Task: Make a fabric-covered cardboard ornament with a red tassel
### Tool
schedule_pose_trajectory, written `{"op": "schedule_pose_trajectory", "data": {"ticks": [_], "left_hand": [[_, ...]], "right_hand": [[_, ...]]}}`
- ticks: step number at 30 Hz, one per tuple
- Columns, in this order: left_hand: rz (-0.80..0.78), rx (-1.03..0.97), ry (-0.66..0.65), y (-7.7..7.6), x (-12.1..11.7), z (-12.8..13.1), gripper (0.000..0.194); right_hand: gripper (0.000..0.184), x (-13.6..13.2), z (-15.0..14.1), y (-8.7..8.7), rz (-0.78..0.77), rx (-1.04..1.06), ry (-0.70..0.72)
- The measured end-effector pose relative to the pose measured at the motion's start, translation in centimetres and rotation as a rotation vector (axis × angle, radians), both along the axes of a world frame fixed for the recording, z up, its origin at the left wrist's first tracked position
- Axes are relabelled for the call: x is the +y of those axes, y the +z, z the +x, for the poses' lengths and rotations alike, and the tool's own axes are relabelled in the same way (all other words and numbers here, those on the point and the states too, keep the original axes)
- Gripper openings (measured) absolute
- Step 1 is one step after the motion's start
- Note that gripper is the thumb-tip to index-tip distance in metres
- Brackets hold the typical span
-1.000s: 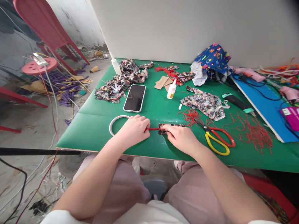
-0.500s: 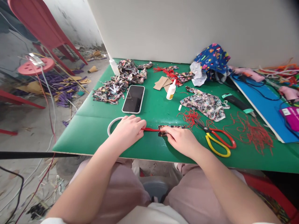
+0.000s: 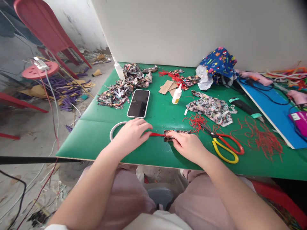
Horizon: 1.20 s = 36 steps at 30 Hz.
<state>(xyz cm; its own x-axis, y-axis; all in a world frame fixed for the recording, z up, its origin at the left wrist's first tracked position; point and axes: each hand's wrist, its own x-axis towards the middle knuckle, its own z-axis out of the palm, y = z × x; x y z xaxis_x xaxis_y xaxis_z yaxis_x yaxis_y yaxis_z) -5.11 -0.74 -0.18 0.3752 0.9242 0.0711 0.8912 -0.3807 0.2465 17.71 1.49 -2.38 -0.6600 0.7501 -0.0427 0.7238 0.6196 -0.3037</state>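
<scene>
My left hand hovers at the left end of a bundle of red threads, its thumb and forefinger apart; its other fingers are partly hidden. From behind its wrist curves a white hoop. A dark patterned fabric strip lies flat, with the threads running onto its left end. There, my right hand presses and grips the strip with curled fingers. To its right rest open scissors with one red and one yellow handle loop, beside a tangle of red thread.
Beyond my hands are a phone, a small glue bottle, brown card pieces and crumpled patterned fabric. On the right lie a floral fabric piece, a black-and-teal cutter, loose red threads and a blue board.
My left thumb and forefinger have parted from their closed grip round the red threads. My right hand stays on the fabric strip. The whole view has shifted slightly.
</scene>
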Motion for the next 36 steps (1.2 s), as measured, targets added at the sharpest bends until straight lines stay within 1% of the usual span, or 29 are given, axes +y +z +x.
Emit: {"op": "schedule_pose_trajectory", "data": {"ticks": [2,4,8,17,23,26,30,31,33,36], "left_hand": [[-0.047,-0.013,-0.070,-0.4,0.0,0.9,0.022],[-0.065,0.003,-0.092,-0.8,0.1,1.5,0.023],[-0.065,0.034,-0.083,-1.0,0.2,1.3,0.023],[-0.050,0.099,-0.044,-0.9,0.1,0.2,0.024],[-0.061,0.109,-0.019,-0.5,0.0,-0.4,0.025],[-0.042,0.081,-0.004,0.0,0.3,-1.0,0.026],[0.017,0.028,0.112,1.4,0.6,-2.5,0.028],[-0.004,0.032,0.137,1.8,0.5,-2.9,0.026],[-0.125,0.062,0.178,2.5,0.0,-3.7,0.024],[-0.321,0.128,0.225,2.8,-1.1,-4.4,0.025]], "right_hand": [[0.033,0.0,0.0,0.1,0.000,0.004,0.000],[0.033,0.0,0.0,0.1,0.001,0.004,-0.002],[0.033,0.0,0.0,0.2,-0.003,0.012,0.005],[0.033,0.0,0.0,0.1,-0.014,0.039,0.004],[0.033,0.0,0.0,0.2,-0.021,0.039,0.007],[0.032,0.0,0.0,0.1,-0.015,0.041,0.002],[0.031,-0.1,0.0,0.1,-0.011,0.048,-0.007],[0.031,-0.1,0.1,0.1,-0.013,0.048,-0.007],[0.032,-0.1,0.1,0.0,-0.018,0.050,-0.006],[0.033,-0.2,0.2,-0.2,-0.012,0.061,-0.001]]}}
